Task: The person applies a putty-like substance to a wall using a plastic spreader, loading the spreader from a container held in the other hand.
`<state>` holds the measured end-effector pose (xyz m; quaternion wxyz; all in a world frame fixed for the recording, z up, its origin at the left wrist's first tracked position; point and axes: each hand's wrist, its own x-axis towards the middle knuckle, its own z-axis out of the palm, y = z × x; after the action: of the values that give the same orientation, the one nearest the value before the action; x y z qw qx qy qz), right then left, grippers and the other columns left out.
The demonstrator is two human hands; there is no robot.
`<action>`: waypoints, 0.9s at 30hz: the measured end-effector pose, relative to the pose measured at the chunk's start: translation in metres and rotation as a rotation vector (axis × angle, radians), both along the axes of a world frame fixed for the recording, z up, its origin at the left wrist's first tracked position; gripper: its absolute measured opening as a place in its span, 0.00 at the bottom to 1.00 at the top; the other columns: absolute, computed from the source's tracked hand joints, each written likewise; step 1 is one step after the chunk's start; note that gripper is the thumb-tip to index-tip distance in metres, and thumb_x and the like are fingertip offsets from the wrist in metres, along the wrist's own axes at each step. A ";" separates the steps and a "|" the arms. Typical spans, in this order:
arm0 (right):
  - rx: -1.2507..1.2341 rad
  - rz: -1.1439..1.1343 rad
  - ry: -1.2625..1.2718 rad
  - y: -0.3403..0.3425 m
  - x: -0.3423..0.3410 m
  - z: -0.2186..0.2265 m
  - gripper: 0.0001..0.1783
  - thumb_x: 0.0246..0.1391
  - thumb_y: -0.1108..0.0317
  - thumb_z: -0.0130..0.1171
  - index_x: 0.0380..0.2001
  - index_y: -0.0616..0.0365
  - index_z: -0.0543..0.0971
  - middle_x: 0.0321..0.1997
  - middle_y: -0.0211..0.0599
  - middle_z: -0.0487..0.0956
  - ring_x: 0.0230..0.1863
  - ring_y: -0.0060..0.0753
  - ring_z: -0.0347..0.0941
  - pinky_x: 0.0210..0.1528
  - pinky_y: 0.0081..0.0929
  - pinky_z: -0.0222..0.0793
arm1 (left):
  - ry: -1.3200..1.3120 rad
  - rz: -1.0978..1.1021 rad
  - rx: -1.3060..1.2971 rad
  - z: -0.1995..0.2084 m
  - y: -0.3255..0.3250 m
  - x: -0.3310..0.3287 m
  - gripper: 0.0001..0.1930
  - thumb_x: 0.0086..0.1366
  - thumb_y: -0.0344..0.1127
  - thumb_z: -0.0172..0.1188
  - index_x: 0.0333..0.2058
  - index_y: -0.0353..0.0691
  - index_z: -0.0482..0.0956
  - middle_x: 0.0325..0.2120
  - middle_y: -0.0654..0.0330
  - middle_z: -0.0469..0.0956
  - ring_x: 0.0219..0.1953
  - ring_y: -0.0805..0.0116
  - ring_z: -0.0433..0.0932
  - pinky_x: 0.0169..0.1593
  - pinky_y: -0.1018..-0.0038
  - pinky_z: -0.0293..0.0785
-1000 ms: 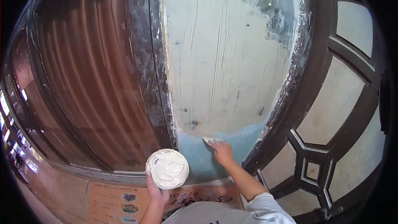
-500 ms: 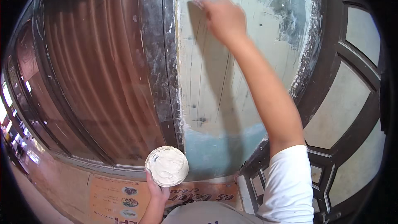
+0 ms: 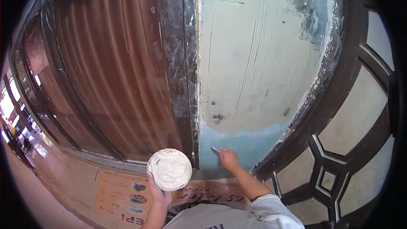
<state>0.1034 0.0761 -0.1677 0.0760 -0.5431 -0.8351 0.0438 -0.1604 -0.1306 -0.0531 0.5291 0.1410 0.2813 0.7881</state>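
My left hand [image 3: 158, 194] supports a round tub [image 3: 188, 177] from below and its left side. Thick cream-white wall putty [image 3: 170, 166] fills the tub, with a swirled, uneven surface. My right hand [image 3: 229, 159] is low at the wall, closed on a putty knife [image 3: 215, 149], which is small in view and partly hidden by the fingers. The blade lies at the bare blue-green strip [image 3: 250, 146] of the wall. Higher up, a streaky cream putty coat [image 3: 237, 68] covers most of the wall panel, marked by thin dark lines and a few dark spots.
A dark wooden frame [image 3: 180, 59] borders the wall on the left, beside glass with a brown curtain [image 3: 110, 68] behind it. At the right stands a dark panelled door [image 3: 352, 114]. An orange printed banner [image 3: 121, 195] lies on the floor below.
My right hand has come down from the top of the wall panel to its blue-green lower strip. The tub stays in my left hand. The view has shifted slightly.
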 end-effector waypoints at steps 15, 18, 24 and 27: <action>-0.336 0.029 1.694 -0.058 -0.005 0.164 0.21 0.62 0.68 0.55 0.56 0.64 0.69 0.49 0.35 0.76 0.50 0.25 0.72 0.55 0.26 0.67 | -0.048 -0.155 -0.006 0.018 0.042 0.036 0.31 0.73 0.58 0.37 0.65 0.43 0.60 0.63 0.57 0.65 0.64 0.58 0.65 0.66 0.60 0.62; -0.253 0.033 1.512 -0.063 -0.001 0.170 0.20 0.62 0.68 0.55 0.54 0.64 0.70 0.48 0.34 0.76 0.49 0.23 0.71 0.54 0.25 0.66 | -0.031 -0.184 0.020 0.019 0.050 0.039 0.31 0.74 0.57 0.36 0.65 0.42 0.59 0.64 0.58 0.63 0.65 0.59 0.63 0.68 0.61 0.59; -0.111 0.036 1.375 -0.071 0.007 0.183 0.18 0.62 0.67 0.55 0.52 0.65 0.72 0.46 0.34 0.78 0.47 0.24 0.73 0.53 0.25 0.67 | -0.039 -0.198 0.030 0.031 0.056 0.050 0.30 0.74 0.57 0.35 0.65 0.42 0.59 0.64 0.57 0.63 0.65 0.59 0.63 0.68 0.62 0.59; -0.045 0.092 1.315 -0.070 0.011 0.186 0.18 0.62 0.65 0.56 0.50 0.67 0.75 0.45 0.40 0.80 0.46 0.27 0.75 0.51 0.27 0.69 | -0.040 -0.189 0.030 0.032 0.059 0.054 0.30 0.74 0.57 0.36 0.65 0.42 0.59 0.64 0.57 0.63 0.65 0.59 0.63 0.68 0.61 0.59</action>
<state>0.1143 0.0065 0.0187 0.5571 -0.3682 -0.6358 0.3871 -0.1064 -0.0718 -0.0210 0.6043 0.1591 0.2442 0.7415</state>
